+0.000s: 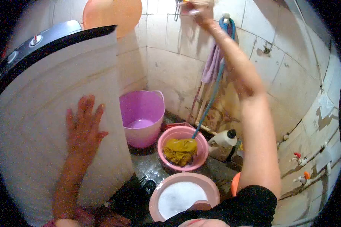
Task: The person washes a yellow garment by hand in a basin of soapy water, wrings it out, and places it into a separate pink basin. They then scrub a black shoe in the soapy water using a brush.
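Observation:
My left hand [85, 123] lies flat against the pale side panel of a washing machine [45, 151], fingers spread and pointing up. Stretched high along the tiled wall, my right hand [197, 8] is near the top edge of the view. A small metal hook [177, 11] hangs just beside it. Glare and blur smear the fingers there, so I cannot tell what they hold. Below my right arm hangs a blue hose [216, 89] whose lower end reaches a pink tub [204, 153]. Wet mustard-yellow cloth [180, 152] sits in that tub.
A pinkish basin [215, 185] of white suds [178, 198] stands close to my body. Behind are a purple bucket [142, 132] and a white jug with black cap [224, 139]. A lilac cloth [211, 64] hangs on the wall; taps [303, 177] stick out at right.

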